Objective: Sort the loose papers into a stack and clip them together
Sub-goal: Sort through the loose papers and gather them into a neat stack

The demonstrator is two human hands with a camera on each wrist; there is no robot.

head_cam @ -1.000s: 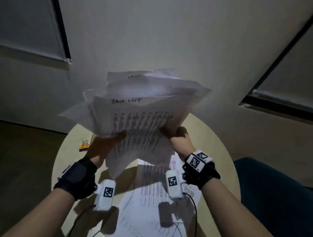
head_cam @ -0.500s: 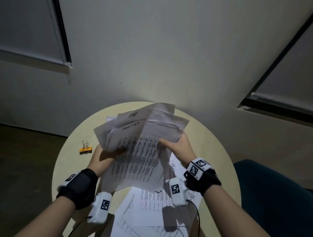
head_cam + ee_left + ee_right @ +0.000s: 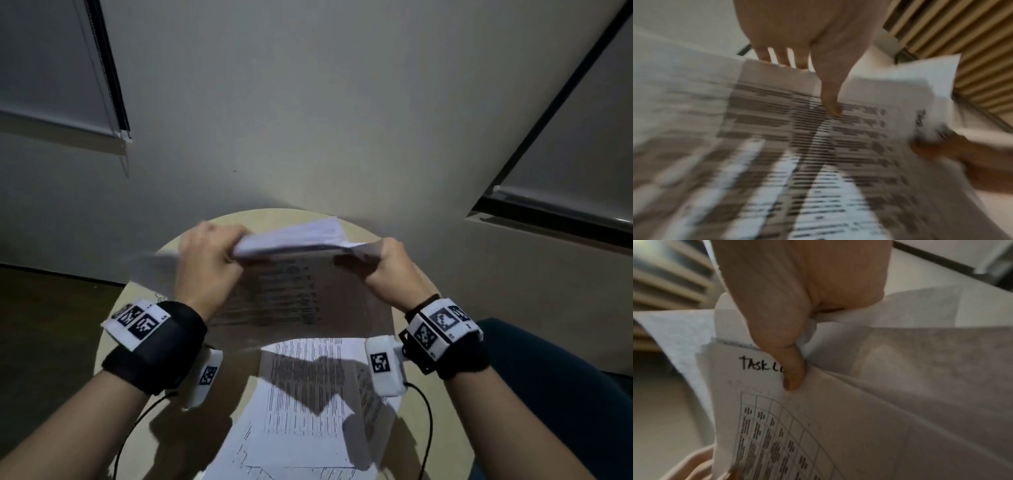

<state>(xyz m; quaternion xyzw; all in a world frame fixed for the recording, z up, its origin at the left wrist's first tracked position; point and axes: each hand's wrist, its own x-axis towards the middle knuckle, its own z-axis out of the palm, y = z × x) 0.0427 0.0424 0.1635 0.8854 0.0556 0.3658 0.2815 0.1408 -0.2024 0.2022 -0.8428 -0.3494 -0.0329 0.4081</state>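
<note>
Both hands hold a bundle of printed papers (image 3: 294, 287) above the round beige table (image 3: 263, 216). My left hand (image 3: 219, 253) grips the bundle's far left corner; in the blurred left wrist view its thumb (image 3: 831, 105) presses on the printed top sheet (image 3: 818, 146). My right hand (image 3: 383, 260) grips the far right corner, its thumb (image 3: 793, 374) lying on the sheet headed "TASK L.." (image 3: 760, 366). The sheet edges are uneven. More printed sheets (image 3: 308, 404) lie flat on the table under my wrists. The orange binder clip does not show.
A dark blue seat (image 3: 555, 383) stands to the right of the table. Thin black cables (image 3: 430, 425) hang from both wrist units. A pale wall with window blinds (image 3: 51, 68) rises behind the table; dark floor lies at the left.
The bundle has come down from its raised position to just above the table. Both hands have shifted from its near edge to its far corners, and the sheets are drawn closer together.
</note>
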